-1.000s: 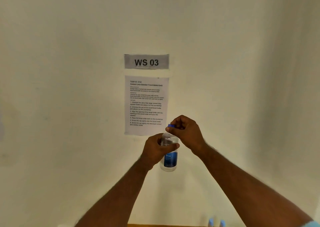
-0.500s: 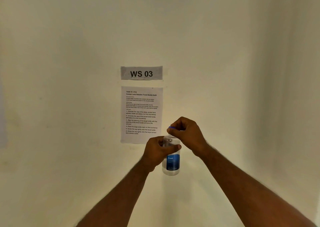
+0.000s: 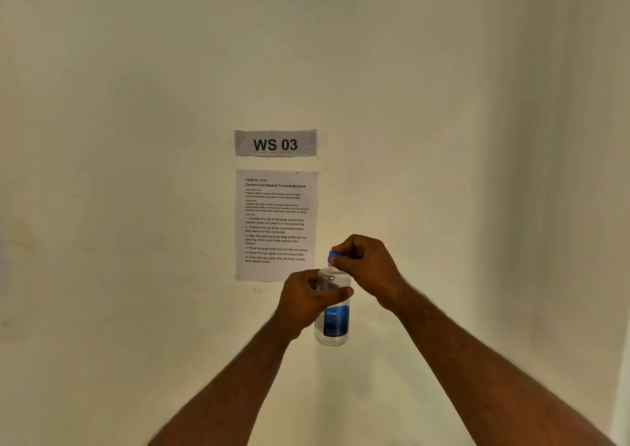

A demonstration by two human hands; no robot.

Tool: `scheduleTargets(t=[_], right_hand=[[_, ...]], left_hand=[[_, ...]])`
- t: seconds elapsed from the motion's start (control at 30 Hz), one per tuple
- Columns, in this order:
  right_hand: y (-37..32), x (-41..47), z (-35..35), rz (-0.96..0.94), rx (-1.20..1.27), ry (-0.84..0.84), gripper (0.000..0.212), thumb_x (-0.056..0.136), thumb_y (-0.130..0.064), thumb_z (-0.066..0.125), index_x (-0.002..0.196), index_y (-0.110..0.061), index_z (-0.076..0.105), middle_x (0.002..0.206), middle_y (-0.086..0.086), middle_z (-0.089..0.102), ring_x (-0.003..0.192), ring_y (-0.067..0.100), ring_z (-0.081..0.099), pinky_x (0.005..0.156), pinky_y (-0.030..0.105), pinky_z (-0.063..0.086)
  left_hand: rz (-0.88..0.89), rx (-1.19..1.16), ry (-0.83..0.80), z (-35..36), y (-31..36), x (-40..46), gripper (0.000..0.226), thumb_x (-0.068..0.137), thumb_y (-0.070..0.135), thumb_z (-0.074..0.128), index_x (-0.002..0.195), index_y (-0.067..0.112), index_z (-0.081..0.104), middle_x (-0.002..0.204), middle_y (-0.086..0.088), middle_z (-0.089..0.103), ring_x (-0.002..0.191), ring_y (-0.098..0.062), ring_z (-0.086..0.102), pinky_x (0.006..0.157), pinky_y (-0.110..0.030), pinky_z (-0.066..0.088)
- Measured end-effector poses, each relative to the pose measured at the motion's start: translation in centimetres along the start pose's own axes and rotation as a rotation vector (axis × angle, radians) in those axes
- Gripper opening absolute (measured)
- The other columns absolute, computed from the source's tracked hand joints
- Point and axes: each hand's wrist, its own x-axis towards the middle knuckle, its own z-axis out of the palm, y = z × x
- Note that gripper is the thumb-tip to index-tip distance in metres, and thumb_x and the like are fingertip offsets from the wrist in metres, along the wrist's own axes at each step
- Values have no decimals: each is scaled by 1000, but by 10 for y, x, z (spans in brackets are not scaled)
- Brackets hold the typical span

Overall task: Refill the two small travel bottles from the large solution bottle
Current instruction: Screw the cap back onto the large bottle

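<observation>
The large solution bottle [image 3: 333, 323] is clear with a blue label reading "fresh". It is held upright in mid-air in front of the wall. My left hand [image 3: 305, 300] is wrapped around its upper body. My right hand [image 3: 366, 268] pinches the blue cap [image 3: 332, 257] at the top of the bottle's neck. The cap looks slightly tilted; whether it is off the neck I cannot tell. The two small travel bottles are out of view.
A cream wall fills the view. On it hang a grey "WS 03" sign [image 3: 275, 143] and a printed instruction sheet [image 3: 276, 224], just up and left of the bottle. No table or counter shows.
The view has tilted upward, so the table edge and small blue caps at the bottom have left the frame. Both hands keep their grip; the right hand's fingers have shifted on the cap.
</observation>
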Motion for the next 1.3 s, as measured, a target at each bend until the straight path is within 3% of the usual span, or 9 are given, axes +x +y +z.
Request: scheduleTargets(t=[0.2,0.4,0.57,0.73,0.83,0.9,1.07,1.2,1.3], right_hand=[[0,-2,9,-6,-95,65,21,77,-24,85,89,-16,69,87,-4,75,79,12,72,72,22,57],[-5,-5,16,10,-61,19,12,83,-16,79,91,-13,70,87,-2,75,81,12,71,72,24,53],[-3,-6,30,-9,-181,98,23,77,-28,85,88,-16,68,88,-4,74,77,11,70,71,20,54],[-1,-17,47,-25,-141,15,30,82,-38,79,106,-27,64,97,-6,72,90,12,68,77,23,54],[0,-29,60,37,-45,-53,54,84,-52,70,132,-36,51,111,-11,68,102,6,64,77,17,49],[9,-38,67,90,23,-79,69,80,-56,68,141,-37,42,118,-10,67,107,10,65,81,21,54],[47,-74,96,160,-28,-244,73,75,-38,84,137,-36,46,116,-11,69,103,6,68,82,23,58],[72,-95,135,197,-116,-231,69,72,-35,88,133,-31,55,115,-13,69,100,4,67,86,21,55],[98,-107,166,248,-180,-205,67,68,-37,87,127,-29,58,112,-12,70,98,6,67,88,30,56]], left_hand=[[27,35,-13,-3,-4,-3,35,71,41,87,99,36,66,102,4,75,94,-17,72,93,-41,59],[29,2,-8,-14,-11,-4,37,70,36,89,101,33,69,102,5,75,94,-16,72,91,-38,59],[65,48,-26,-23,-12,-7,44,70,37,89,107,27,68,103,8,72,90,-7,69,79,-16,50],[65,-33,-8,-38,-24,-10,50,71,34,89,115,25,69,112,5,74,101,-14,71,98,-42,57],[90,-155,26,-52,-27,-15,51,68,38,89,114,42,65,124,8,71,114,-19,68,102,-45,54],[78,-196,21,-62,-33,-19,53,66,41,87,113,44,65,125,10,70,116,-18,67,102,-44,53],[-22,-183,-46,-86,-69,-35,51,71,28,89,118,21,72,110,2,77,103,-19,73,97,-47,58],[-93,-181,-102,-96,-105,-54,44,73,19,89,115,20,73,106,1,78,99,-18,74,91,-36,59],[-166,-211,-171,-102,-140,-70,47,74,17,89,117,21,72,109,-3,77,101,-21,74,89,-37,60]])
